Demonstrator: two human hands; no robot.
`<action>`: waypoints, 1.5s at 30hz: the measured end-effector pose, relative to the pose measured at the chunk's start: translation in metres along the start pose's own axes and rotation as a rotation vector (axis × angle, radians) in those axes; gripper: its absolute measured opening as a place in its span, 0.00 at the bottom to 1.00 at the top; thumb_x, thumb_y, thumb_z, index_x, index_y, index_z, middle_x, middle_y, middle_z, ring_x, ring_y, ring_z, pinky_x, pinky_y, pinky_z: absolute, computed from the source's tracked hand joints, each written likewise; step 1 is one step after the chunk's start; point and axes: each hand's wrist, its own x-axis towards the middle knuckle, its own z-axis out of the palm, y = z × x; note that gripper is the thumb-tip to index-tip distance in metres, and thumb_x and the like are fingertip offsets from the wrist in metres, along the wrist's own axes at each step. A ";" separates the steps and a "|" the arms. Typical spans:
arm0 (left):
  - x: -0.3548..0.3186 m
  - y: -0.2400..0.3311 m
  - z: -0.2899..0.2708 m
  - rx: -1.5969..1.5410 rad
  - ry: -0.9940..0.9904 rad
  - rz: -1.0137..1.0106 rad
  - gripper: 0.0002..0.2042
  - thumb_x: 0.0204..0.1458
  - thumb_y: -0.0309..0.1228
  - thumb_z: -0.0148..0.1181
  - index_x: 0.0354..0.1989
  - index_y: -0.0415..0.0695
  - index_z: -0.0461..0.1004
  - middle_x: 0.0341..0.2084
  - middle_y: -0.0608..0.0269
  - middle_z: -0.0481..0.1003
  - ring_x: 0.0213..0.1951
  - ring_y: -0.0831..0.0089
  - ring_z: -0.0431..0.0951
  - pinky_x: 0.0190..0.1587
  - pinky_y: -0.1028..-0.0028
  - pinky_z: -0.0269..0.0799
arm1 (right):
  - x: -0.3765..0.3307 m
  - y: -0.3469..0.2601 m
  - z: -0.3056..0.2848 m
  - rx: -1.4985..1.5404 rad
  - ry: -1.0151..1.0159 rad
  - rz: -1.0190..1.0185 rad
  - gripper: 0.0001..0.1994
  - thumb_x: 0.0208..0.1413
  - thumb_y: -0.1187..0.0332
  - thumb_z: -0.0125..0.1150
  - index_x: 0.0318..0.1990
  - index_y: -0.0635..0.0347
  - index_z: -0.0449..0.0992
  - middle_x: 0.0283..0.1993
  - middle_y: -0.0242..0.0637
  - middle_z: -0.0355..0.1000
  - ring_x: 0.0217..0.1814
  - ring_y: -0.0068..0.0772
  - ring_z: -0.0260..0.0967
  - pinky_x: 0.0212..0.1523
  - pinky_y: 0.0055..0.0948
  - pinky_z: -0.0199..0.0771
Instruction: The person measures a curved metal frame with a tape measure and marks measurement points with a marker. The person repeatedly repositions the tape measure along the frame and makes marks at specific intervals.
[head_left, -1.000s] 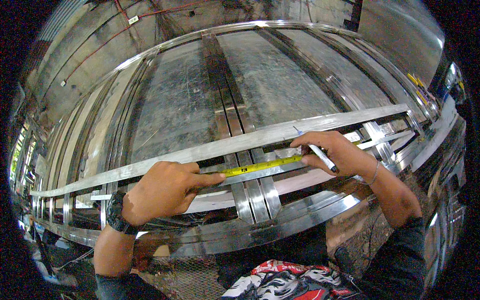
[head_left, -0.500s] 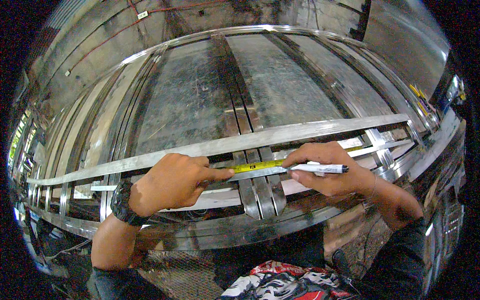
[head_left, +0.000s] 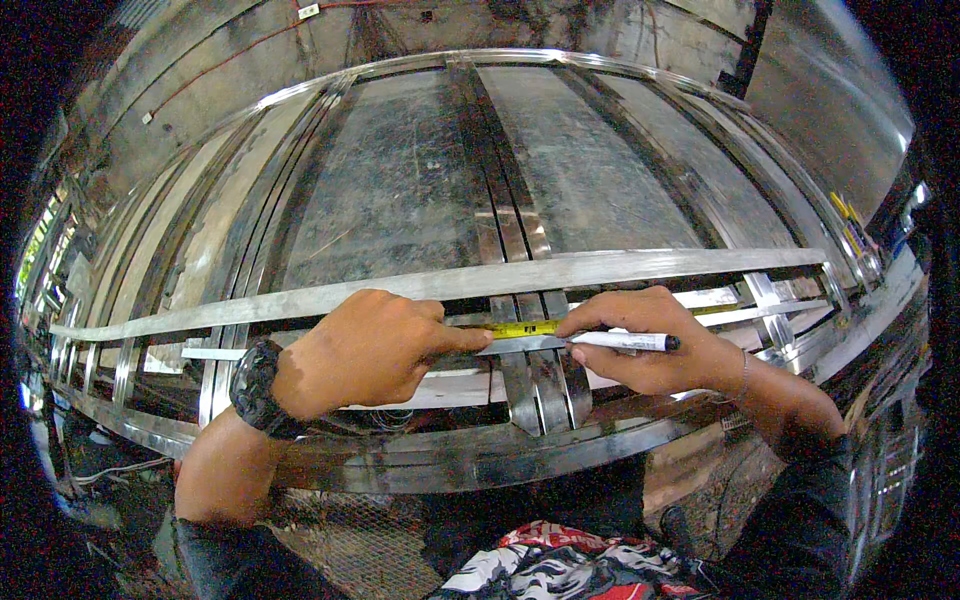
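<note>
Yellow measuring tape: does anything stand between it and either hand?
Nothing visible does. The left hand has its index fingertip at the yellow measuring tape; the right hand, gripping a white marker pen, has fingertips at it farther right.

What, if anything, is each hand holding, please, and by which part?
The right hand holds a white marker near its tip. The left hand touches the yellow measuring tape with its index finger; any grip there is unclear.
</note>
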 end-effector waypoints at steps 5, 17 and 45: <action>0.000 -0.003 0.004 -0.017 0.029 0.035 0.33 0.54 0.28 0.63 0.70 0.70 0.76 0.34 0.58 0.78 0.34 0.50 0.82 0.38 0.51 0.78 | 0.002 0.005 0.009 0.015 0.000 -0.003 0.10 0.64 0.72 0.69 0.51 0.61 0.82 0.45 0.46 0.84 0.48 0.48 0.85 0.49 0.40 0.81; 0.001 0.001 0.000 -0.017 0.009 0.006 0.30 0.52 0.25 0.63 0.66 0.65 0.81 0.35 0.54 0.81 0.38 0.49 0.85 0.40 0.51 0.80 | 0.021 0.007 0.037 0.122 0.100 0.132 0.08 0.63 0.71 0.72 0.45 0.59 0.78 0.35 0.40 0.80 0.37 0.29 0.79 0.41 0.33 0.79; -0.001 -0.002 0.006 -0.003 0.030 0.001 0.32 0.54 0.28 0.62 0.69 0.71 0.77 0.32 0.55 0.80 0.33 0.49 0.83 0.37 0.51 0.79 | 0.019 0.007 0.049 -0.034 0.159 0.041 0.07 0.59 0.74 0.73 0.38 0.58 0.77 0.28 0.41 0.75 0.27 0.35 0.78 0.31 0.35 0.75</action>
